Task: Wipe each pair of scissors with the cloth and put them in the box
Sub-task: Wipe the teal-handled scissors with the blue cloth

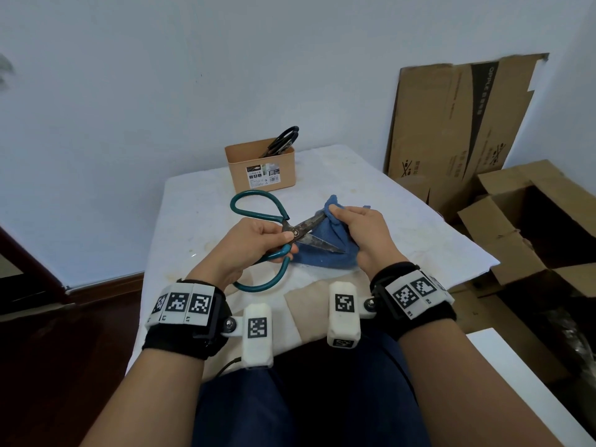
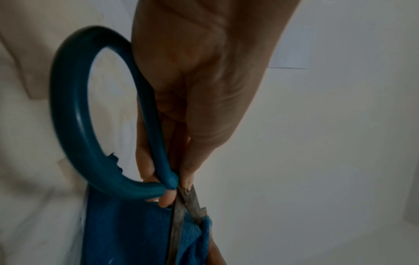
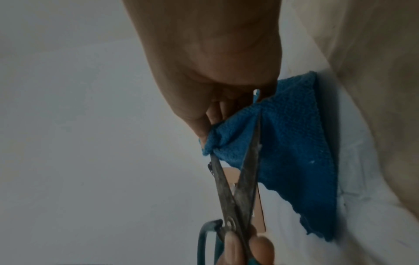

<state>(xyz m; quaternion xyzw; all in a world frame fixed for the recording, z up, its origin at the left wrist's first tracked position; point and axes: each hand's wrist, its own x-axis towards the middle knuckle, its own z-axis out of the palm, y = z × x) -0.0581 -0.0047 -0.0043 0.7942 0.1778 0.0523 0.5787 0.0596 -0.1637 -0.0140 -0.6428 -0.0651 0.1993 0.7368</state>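
Observation:
Large teal-handled scissors (image 1: 258,214) with rusty blades are held above the white table (image 1: 403,227), blades spread apart. My left hand (image 1: 258,241) grips them at the pivot and the near handle (image 2: 72,111). My right hand (image 1: 361,233) pinches the blue cloth (image 1: 322,253) around the far blade's tip (image 3: 217,172); the near blade (image 3: 248,170) lies bare over the cloth (image 3: 294,152). The cloth (image 2: 136,233) hangs down to the table. The tan box (image 1: 261,167) stands at the table's far side with black-handled scissors (image 1: 283,138) upright in it.
Flattened cardboard (image 1: 458,124) leans on the wall to the right, and open cardboard boxes (image 1: 532,221) sit on the floor beside the table. A beige cloth (image 1: 309,304) lies at the table's near edge, by my lap.

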